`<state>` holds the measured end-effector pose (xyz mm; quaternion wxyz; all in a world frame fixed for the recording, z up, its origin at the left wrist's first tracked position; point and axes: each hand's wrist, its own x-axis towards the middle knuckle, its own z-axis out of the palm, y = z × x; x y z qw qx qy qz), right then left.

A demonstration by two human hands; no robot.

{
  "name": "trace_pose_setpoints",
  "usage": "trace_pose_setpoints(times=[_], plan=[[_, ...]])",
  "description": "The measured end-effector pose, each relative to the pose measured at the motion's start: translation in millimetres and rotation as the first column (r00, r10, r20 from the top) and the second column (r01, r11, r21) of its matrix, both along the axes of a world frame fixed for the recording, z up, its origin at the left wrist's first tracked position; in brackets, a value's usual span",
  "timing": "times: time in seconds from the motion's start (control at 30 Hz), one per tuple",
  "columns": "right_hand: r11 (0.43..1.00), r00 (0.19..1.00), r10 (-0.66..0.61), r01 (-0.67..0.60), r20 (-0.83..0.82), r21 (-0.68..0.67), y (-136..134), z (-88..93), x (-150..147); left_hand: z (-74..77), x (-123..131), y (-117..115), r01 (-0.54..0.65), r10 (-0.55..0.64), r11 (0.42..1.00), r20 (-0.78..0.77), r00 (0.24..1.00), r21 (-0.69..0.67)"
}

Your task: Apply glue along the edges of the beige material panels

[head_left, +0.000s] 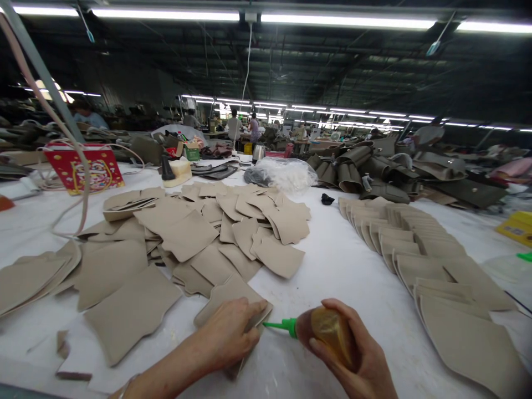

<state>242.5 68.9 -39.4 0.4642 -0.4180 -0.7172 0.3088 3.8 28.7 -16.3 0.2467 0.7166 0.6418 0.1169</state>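
1. 1 white table (332, 260) carries everything you are working on, and it runs far back toward other people at their own benches.
2. Dozens of loose tan cut pieces (187, 233) are scattered over the left and middle of the table, overlapping in no order.
3. 1 fanned row of tan pieces (415, 244) lies on your right, each piece lapped over the next, running from far to near.
4. 1 heap of dark olive parts (374, 172) and 1 clear plastic bag (286, 173) sit beyond the tan pieces; a red gift bag (85, 169) stands at far left.
5. Your left hand (228, 332) lies flat, fingers pressed down on 1 tan piece (224, 296) at the near edge, pinning it to the table.
6. Your right hand (353, 354) is closed around an amber glue bottle (328, 332), tilted sideways.
7. Its green nozzle (280, 325) points left at the right edge of the held piece, just beside your left fingertips; I cannot tell whether it touches.
8. The step in hand looks like gluing along that edge. The next move likely calls for a gentle squeeze and an even run of the nozzle, with your left hand holding the piece flat and its fingers clear of the glue line.
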Motion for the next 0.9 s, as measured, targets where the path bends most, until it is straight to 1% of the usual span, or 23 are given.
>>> trace_pose_setpoints(times=[0.17, 0.27, 0.47, 0.57, 0.67, 0.73, 0.83, 0.9], plan=[[0.999, 1.0, -0.021, 0.022, -0.004, 0.031, 0.5, -1.4, 0.3, -1.8, -1.7, -2.0, -0.002, 0.003, 1.0, 0.052, 0.999, -0.008], [1.0, 1.0, -0.022, 0.022, -0.011, 0.021, -0.5, -4.6, -0.1, -1.8, -2.0, -2.6, 0.005, -0.005, 1.0, 0.074, 0.997, -0.002], [0.997, 0.997, -0.08, 0.081, -0.022, 0.014, 1.0, -5.4, -0.6, -2.6, -3.0, -1.0, 0.02, -0.021, 1.0, 0.106, 0.994, 0.009], [0.996, 0.996, -0.087, 0.086, -0.022, -0.031, -4.7, -9.1, -0.4, -3.8, -2.5, -1.9, 0.008, -0.009, 1.0, 0.106, 0.994, 0.006], [0.992, 0.997, -0.055, 0.049, -0.051, -0.115, -11.9, -11.9, -0.9, -5.5, -1.7, -3.9, -0.013, 0.012, 1.0, 0.087, 0.996, 0.01], [0.988, 0.997, -0.05, 0.04, -0.065, -0.15, -13.6, -10.5, -1.3, -6.7, -1.5, -5.2, -0.023, 0.023, 1.0, 0.073, 0.997, 0.004], [0.983, 0.993, -0.108, 0.099, -0.056, -0.154, -13.7, -7.7, -1.8, -8.7, -1.9, -6.7, -0.018, 0.018, 1.0, 0.073, 0.997, -0.003], [0.984, 0.993, -0.108, 0.1, -0.051, -0.151, -16.0, -8.9, -2.0, -10.0, -2.5, -7.3, -0.016, 0.016, 1.0, 0.086, 0.996, 0.003]])
